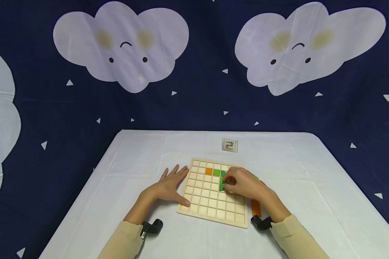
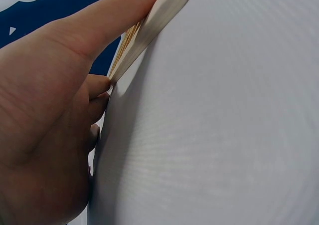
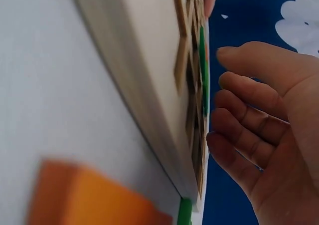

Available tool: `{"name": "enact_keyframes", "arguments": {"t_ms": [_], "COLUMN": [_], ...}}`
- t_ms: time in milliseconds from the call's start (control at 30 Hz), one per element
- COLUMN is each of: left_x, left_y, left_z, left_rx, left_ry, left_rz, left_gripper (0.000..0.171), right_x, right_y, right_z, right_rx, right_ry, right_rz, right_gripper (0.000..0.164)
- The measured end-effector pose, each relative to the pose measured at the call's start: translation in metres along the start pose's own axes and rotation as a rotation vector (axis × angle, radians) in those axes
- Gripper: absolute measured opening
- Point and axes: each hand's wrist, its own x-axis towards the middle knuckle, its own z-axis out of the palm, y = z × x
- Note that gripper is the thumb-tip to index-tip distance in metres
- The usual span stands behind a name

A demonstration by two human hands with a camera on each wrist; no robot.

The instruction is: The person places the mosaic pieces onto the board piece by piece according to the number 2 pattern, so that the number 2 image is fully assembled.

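Note:
A square wooden grid board (image 1: 210,218) lies on the white table. Spread at its left side is my left hand (image 1: 168,187), thumb on the front left rim and fingertips along the left edge. Over the right half of the board hovers my right hand (image 1: 246,183); in the right wrist view its loosely bent fingers (image 3: 244,130) and thumb hold nothing. Beneath its fingertips sit green tiles, among them a dark green piece (image 1: 222,187) with a curved edge. An orange tile (image 1: 209,171) and a light green tile (image 1: 216,172) fill cells in an upper row.
Beyond the board lies a small card (image 1: 229,145) with a gridded pattern. Right of the board, partly under my right forearm, are loose pieces, including an orange one (image 1: 256,208). A dark blue curtain (image 1: 207,108) with clouds hangs behind the table.

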Motion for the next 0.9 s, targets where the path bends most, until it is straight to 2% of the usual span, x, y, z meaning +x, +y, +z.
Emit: {"name": "enact_keyframes", "arguments": {"t_ms": [400,633,900], "left_x": [0.001,0.001,0.001], "left_y": [-0.001,-0.001,-0.001], "left_z": [0.002,0.002,0.003], "left_rx": [0.002,0.004,0.015], "left_ry": [0.006,0.005,0.0], "left_rz": [-0.003,0.002,-0.008], "left_gripper": [0.133,0.132,0.133], "right_x": [-0.01,-0.018,-0.028], "right_y": [0.019,0.032,0.044], "right_z": [-0.021,-0.028,-0.032], "right_rx": [0.023,0.03,0.02], "right_ry": [0.097,0.13,0.117], "right_rz": [0.057,0.122,0.169], "right_gripper": [0.018,0.02,0.019]}}
